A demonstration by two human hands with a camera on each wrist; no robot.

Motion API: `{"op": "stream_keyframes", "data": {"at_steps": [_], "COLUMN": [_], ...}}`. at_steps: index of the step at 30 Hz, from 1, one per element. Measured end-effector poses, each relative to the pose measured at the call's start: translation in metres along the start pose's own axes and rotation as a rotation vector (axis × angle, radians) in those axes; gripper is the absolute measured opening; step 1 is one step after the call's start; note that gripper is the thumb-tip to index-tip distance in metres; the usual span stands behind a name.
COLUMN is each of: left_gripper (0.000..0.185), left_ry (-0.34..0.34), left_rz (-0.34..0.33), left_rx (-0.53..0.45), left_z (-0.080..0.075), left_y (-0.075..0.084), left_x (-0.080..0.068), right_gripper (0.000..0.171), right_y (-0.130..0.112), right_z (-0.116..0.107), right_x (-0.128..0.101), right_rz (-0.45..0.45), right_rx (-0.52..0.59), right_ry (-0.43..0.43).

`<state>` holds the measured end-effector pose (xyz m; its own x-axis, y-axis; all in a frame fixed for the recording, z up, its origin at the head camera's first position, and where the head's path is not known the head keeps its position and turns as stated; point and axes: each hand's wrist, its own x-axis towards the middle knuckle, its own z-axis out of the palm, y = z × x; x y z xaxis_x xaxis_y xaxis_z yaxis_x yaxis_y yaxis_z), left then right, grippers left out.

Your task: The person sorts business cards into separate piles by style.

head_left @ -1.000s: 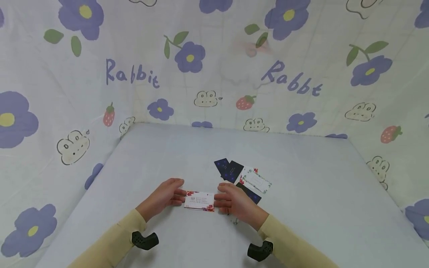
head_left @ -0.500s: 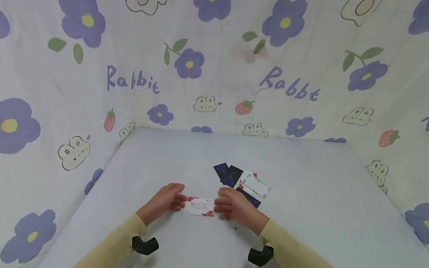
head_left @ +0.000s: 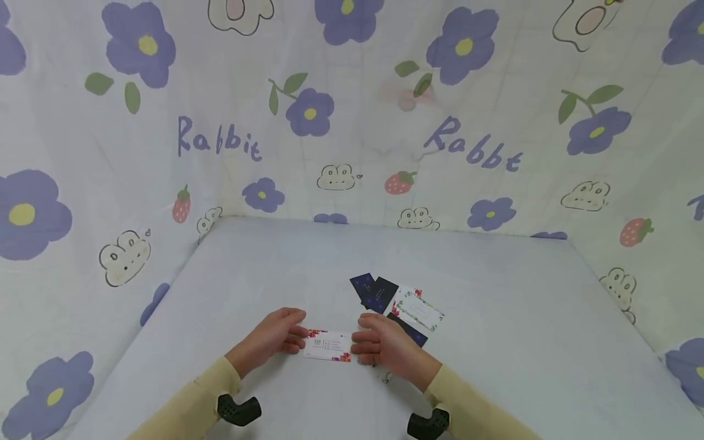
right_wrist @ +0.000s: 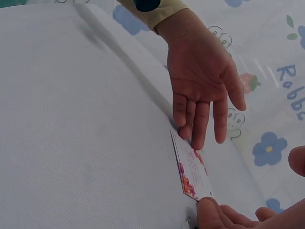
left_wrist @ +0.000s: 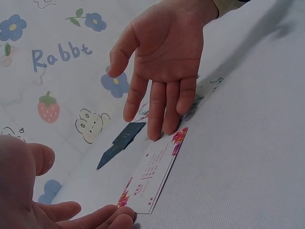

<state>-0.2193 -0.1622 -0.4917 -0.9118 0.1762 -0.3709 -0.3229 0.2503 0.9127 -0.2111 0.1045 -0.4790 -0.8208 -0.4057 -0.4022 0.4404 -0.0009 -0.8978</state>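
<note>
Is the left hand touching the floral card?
Touching: the right wrist view shows left hand fingertips meeting the floral card at its end.

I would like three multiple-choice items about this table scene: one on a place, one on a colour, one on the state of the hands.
1. Where does the white floral card lie?
A. Between both hands
B. On the dark cards
C. At the table's far edge

2. What colour are the sleeves?
A. Dark blue
B. Pale yellow
C. Red

3. How do the left hand and right hand meet the card?
A. Clenched fists
B. Straight fingers at its short ends
C. Not near it

Key: 1 A, the fingertips flank it; 2 B, seen in the head view; 3 B, both wrist views show extended fingers.
</note>
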Motion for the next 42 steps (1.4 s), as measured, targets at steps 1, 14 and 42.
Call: {"op": "stream_keyframes", "data": {"at_steps": [1, 14, 42], "left_gripper": [0.056, 0.051, 0.052], "left_ry": [0.001, 0.043, 0.063], "left_rz": [0.0, 0.029, 0.082], "left_rx": [0.001, 0.065, 0.069], "left_z": [0.0, 0.004, 0.008], "left_y": [0.0, 0.0, 0.006], "left_x": [0.0, 0.004, 0.018], "right_gripper": [0.067, 0.067, 0.069], "right_y": [0.0, 0.0, -0.001], "right_z": [0.0, -0.005, -0.024], "right_x": [0.0, 0.0, -0.006], "right_rz": [-0.001, 0.007, -0.034], "right_rx": [-0.004, -0.015, -0.038], "right_ry": [0.001, 0.009, 0.042]}}
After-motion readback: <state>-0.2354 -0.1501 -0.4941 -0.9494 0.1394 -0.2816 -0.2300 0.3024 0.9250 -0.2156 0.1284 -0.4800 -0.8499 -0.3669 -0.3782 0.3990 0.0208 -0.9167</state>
